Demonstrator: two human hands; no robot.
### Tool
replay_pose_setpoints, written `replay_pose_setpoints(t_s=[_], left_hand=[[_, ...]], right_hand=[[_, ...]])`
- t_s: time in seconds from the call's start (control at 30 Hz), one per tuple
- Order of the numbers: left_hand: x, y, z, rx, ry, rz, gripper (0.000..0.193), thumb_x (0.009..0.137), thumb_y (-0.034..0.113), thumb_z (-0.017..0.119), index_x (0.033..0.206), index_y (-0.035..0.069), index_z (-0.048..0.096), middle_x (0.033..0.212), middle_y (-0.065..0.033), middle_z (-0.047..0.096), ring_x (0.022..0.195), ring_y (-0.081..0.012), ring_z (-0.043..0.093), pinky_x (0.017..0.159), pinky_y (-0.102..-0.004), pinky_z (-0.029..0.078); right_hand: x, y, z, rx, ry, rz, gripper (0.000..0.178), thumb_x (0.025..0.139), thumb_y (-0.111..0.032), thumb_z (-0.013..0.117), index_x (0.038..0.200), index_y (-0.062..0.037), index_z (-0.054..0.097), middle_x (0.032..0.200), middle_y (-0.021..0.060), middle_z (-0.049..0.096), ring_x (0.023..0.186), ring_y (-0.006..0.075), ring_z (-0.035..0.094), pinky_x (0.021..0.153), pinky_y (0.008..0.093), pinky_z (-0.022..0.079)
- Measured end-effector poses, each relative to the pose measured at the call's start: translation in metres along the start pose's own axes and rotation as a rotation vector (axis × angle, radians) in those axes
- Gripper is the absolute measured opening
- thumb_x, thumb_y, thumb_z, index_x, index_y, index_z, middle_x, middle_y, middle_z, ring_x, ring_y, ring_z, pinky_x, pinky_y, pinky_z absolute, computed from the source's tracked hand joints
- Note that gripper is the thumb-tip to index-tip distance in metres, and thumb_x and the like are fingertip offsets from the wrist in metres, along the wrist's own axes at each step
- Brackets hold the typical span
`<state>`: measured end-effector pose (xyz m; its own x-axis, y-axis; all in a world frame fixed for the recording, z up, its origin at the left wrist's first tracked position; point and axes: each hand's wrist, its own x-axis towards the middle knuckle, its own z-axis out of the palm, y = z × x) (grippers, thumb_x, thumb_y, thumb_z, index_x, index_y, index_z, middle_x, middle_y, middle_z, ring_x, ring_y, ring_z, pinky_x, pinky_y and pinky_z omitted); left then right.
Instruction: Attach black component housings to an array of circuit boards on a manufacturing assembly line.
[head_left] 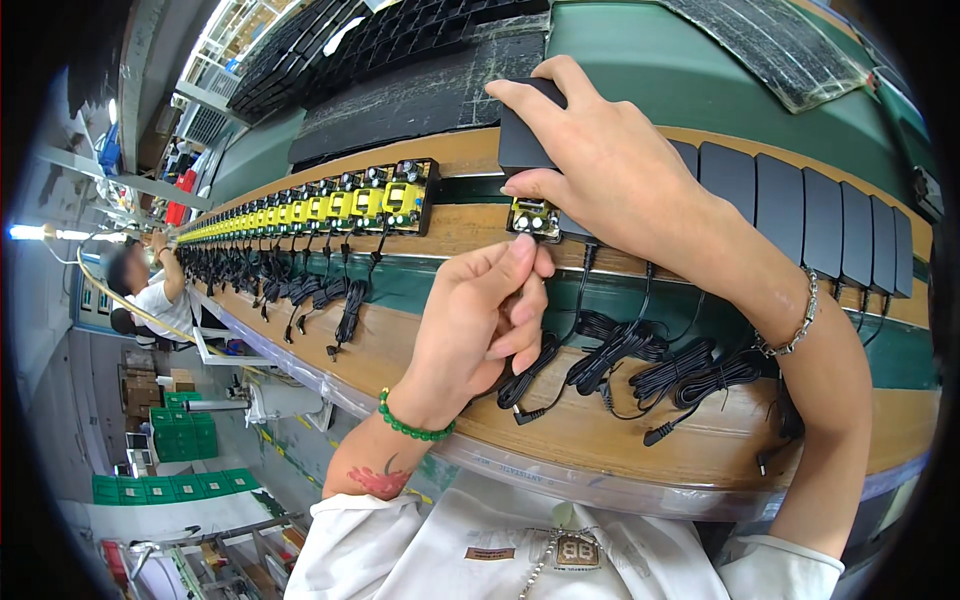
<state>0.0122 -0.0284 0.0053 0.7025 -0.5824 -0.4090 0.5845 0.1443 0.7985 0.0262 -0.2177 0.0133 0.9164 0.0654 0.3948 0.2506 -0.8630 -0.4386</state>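
Observation:
My right hand (625, 150) grips a black plastic adapter cover (525, 140), thumb below it and fingers over its far edge. Under that cover, partly hidden, a small circuit board (534, 219) with a yellow transformer shows. My left hand (480, 320) is closed, its thumb and fingers pinched at the board's near edge. Whatever lies inside that pinch is hidden. To the left runs a long row of open circuit boards (400, 200) with yellow transformers. Black-cased adapters (727, 180) stand in a row on the right, partly behind my right forearm.
Coiled black cords (625, 350) with plugs hang toward me over the wooden bench edge (560, 440). Black trays (420, 50) lie beyond the row at left, and a dark worn panel (770, 50) at far right. Another person (155, 290) works at the line's far left end.

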Motion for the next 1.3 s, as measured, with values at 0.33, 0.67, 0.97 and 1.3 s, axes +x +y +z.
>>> replay_pose_setpoints(t_s=[0.33,0.67,0.97,1.3], left_hand=[[-0.002,0.028,0.011,0.436,0.158,-0.111,0.034,0.109,0.023,0.048,0.088,-0.001,0.06,0.055,-0.0053,0.051,0.034,-0.0087,0.029,0.032,-0.0259,0.035],[-0.004,0.031,0.032,0.667,0.257,-0.106,0.038,0.109,0.024,0.046,0.084,-0.001,0.058,0.052,-0.0046,0.05,0.033,-0.01,0.031,0.032,-0.0267,0.036],[-0.007,0.015,0.021,0.511,0.174,-0.081,0.037,0.109,0.025,0.051,0.084,-0.001,0.06,0.053,-0.0061,0.054,0.033,-0.0094,0.032,0.033,-0.025,0.035],[-0.004,-0.005,0.002,0.223,0.028,0.042,0.032,0.105,0.021,0.054,0.09,-0.005,0.065,0.057,-0.0095,0.06,0.037,-0.0133,0.045,0.039,-0.0252,0.042]], right_hand=[[0.001,0.0,0.001,-0.038,-0.014,0.007,0.062,0.087,-0.017,0.077,0.142,-0.0064,0.049,0.134,0.0203,0.051,0.07,0.0341,0.07,0.069,0.0431,0.062],[-0.003,0.004,0.002,-0.017,0.067,-0.045,0.062,0.087,-0.016,0.076,0.142,-0.0069,0.049,0.133,0.0207,0.051,0.073,0.037,0.071,0.071,0.0465,0.062],[-0.006,0.009,-0.002,0.06,0.098,-0.081,0.065,0.086,-0.023,0.079,0.142,-0.0056,0.051,0.13,0.0158,0.055,0.09,0.0336,0.066,0.085,0.0449,0.056],[-0.02,-0.003,-0.026,-0.061,-0.119,-0.167,0.063,0.079,-0.026,0.084,0.132,0.0013,0.062,0.124,0.013,0.065,0.094,0.0289,0.062,0.088,0.0373,0.051]])
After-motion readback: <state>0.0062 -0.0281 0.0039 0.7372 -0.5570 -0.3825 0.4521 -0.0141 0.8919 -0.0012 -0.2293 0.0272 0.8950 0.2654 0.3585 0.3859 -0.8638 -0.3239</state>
